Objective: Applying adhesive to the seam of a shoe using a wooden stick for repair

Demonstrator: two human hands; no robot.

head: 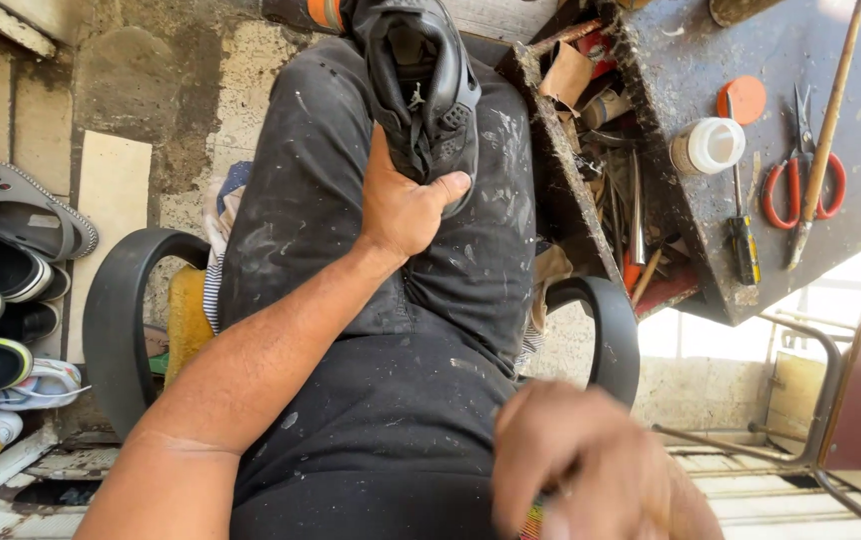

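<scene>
gripping black shoe (423, 85) on lap, left hand (403, 205); right hand (591, 470) blurred, grip unclear; cluttered workbench (751, 260) right.

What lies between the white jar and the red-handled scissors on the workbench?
In the head view, a screwdriver with a yellow-and-black handle lies between the white jar and the red-handled scissors, with an orange lid just above that stretch.

Right hand (591, 465) was motion-blurred, cut by bottom edge; grip unreadable, something striped under it unidentifiable. Left hand (403, 205) covered the black shoe (423, 85) heel. Shoe toe cropped at top. Drawer (606, 190) contents too cluttered.
</scene>
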